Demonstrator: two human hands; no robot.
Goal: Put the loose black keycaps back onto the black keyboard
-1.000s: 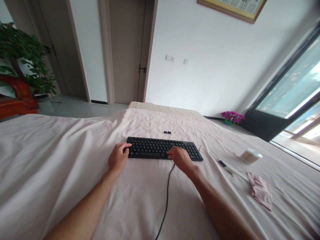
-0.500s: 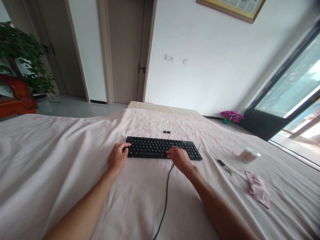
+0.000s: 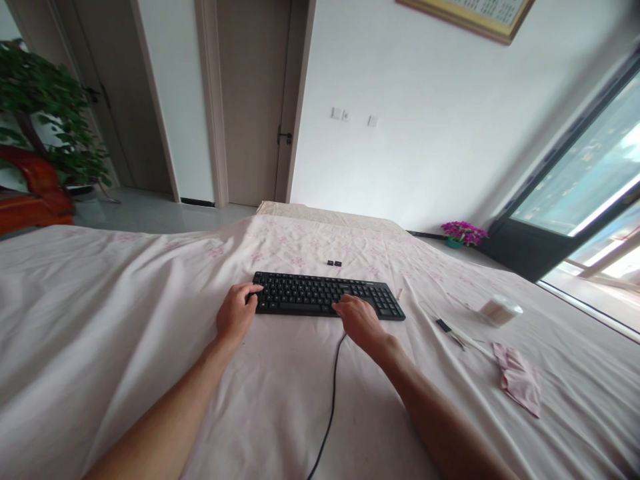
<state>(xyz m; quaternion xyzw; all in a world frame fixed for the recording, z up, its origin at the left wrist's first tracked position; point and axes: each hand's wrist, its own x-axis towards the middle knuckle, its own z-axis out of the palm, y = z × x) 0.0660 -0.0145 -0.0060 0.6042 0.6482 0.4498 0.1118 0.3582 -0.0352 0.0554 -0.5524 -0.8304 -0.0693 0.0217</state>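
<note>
A black keyboard [image 3: 300, 291] lies flat on the pale pink flowered cloth, its cable [image 3: 331, 407] running toward me from the front edge. My left hand [image 3: 236, 312] grips the keyboard's left end, with the fingers on top and the thumb at the side. Over the front edge, right of the middle, is my right hand [image 3: 361, 316]. Its fingers are drawn together at the bottom row of keys, and whatever lies between the fingertips is hidden. Just behind the keyboard, two small black keycaps [image 3: 334, 263] rest side by side on the cloth.
To the right are a clear tub of cotton swabs [image 3: 500, 311], a small black-ended tool [image 3: 444, 325] with thin prongs, and a folded pink cloth [image 3: 519, 380]. The wrinkled bedspread-like cloth [image 3: 125, 320] covers the whole surface. Beyond stand a potted plant [image 3: 55, 120] and magenta flowers [image 3: 464, 232].
The view has shifted very slightly. Both hands stay where they were on the keyboard, with the right fingers moving only a little.
</note>
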